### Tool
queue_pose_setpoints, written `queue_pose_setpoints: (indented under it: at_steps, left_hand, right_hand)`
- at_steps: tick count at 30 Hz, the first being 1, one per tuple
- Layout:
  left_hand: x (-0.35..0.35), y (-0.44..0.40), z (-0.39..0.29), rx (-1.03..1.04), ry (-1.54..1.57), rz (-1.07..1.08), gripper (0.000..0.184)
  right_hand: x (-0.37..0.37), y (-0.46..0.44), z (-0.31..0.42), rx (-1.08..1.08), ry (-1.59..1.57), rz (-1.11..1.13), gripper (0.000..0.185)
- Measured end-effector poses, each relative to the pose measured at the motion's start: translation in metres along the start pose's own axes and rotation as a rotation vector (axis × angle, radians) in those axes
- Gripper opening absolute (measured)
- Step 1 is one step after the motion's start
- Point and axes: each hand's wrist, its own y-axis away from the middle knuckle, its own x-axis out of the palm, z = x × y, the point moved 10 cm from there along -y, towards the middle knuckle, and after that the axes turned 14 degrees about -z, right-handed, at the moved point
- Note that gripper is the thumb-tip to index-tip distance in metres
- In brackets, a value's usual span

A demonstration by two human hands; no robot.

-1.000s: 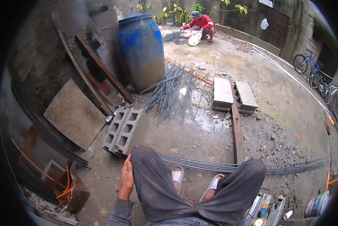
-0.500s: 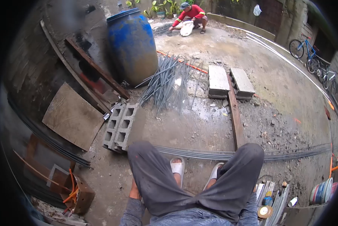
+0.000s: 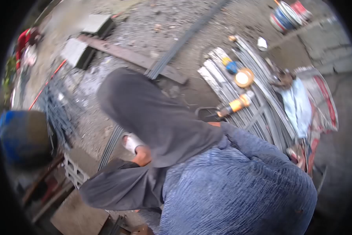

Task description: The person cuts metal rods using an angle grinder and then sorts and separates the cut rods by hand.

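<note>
The wearer sits with bent knees in dark trousers. A small patch of my right hand or wrist (image 3: 214,123) shows beside the thigh, near a yellow and black power tool (image 3: 235,105); its fingers are hidden. The tool lies on grey metal strips (image 3: 265,113), its cord looping left. On those strips are a round tan disc (image 3: 244,78) and a blue roll (image 3: 231,67). Of my left hand, only a sliver of skin (image 3: 137,210) appears at the sleeve, below the other leg; what it touches cannot be seen.
Long bars (image 3: 183,41) cross the ground and pass a wooden plank (image 3: 121,51) near concrete blocks (image 3: 78,53). At the left are a blue barrel (image 3: 25,137) and thin rods (image 3: 60,109). A sack (image 3: 323,98), bucket (image 3: 285,17) and a person in red (image 3: 22,43) are also visible.
The view has swung sharply to the right and tilted, bringing the power tool and sack into view. The barrel and the other person now appear at the left edge.
</note>
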Motion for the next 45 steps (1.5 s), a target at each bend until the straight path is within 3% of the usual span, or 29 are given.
queue_pose_setpoints:
  at_steps: [4, 7, 11, 13, 15, 17, 18, 20, 23, 25, 29, 33, 35, 45]
  left_hand:
    - [0.004, -0.005, -0.003, 0.004, -0.034, 0.023, 0.058]
    - [0.004, -0.006, -0.004, 0.005, -0.055, 0.035, 0.057]
    - [0.002, -0.009, -0.005, -0.002, -0.066, 0.037, 0.056]
    - [0.0, -0.009, -0.005, -0.007, -0.063, 0.03, 0.056]
    - [-0.002, -0.009, -0.002, -0.018, -0.062, 0.022, 0.056]
    - [-0.005, -0.009, 0.0, -0.024, -0.063, 0.022, 0.055]
    - [-0.009, -0.01, 0.001, -0.026, -0.06, 0.015, 0.055]
    - [-0.018, -0.011, -0.001, -0.029, -0.039, -0.005, 0.055]
    - [-0.036, -0.01, -0.003, -0.031, -0.002, -0.035, 0.054]
    - [-0.041, -0.007, -0.003, -0.044, 0.019, -0.042, 0.054]
    - [-0.053, -0.005, 0.004, -0.068, 0.056, -0.056, 0.053]
    - [-0.069, -0.003, 0.006, -0.068, 0.089, -0.096, 0.052]
    - [-0.076, -0.002, 0.008, -0.072, 0.108, -0.11, 0.052]
    - [-0.114, -0.001, 0.02, -0.062, 0.243, -0.133, 0.05]
  right_hand:
    - [0.021, 0.004, -0.028, -0.021, 0.014, 0.076, 0.073]
    - [0.007, 0.01, -0.026, -0.093, -0.087, -0.106, 0.073]
    - [-0.068, 0.074, -0.022, -0.179, -0.511, -0.857, 0.069]
    - [-0.119, 0.096, -0.058, -0.178, -0.564, -1.239, 0.066]
    - [-0.181, 0.087, -0.128, -0.144, -0.525, -1.543, 0.076]
    - [-0.195, 0.089, -0.143, 0.018, -0.693, -1.634, 0.088]
    - [-0.195, 0.09, -0.151, 0.103, -0.775, -1.669, 0.094]
    - [-0.215, 0.06, -0.18, 0.224, -0.842, -1.536, 0.108]
    - [-0.202, 0.043, -0.146, 0.332, -0.907, -1.454, 0.129]
    - [-0.292, -0.029, -0.249, 0.42, -0.687, -1.567, 0.138]
    - [-0.257, 0.012, -0.186, 0.397, -0.642, -1.665, 0.147]
    - [-0.269, -0.003, -0.213, 0.367, -0.718, -1.758, 0.132]
    - [-0.265, -0.004, -0.216, 0.394, -0.692, -1.764, 0.089]
    - [-0.259, -0.001, -0.179, 0.313, -0.401, -1.775, 0.083]
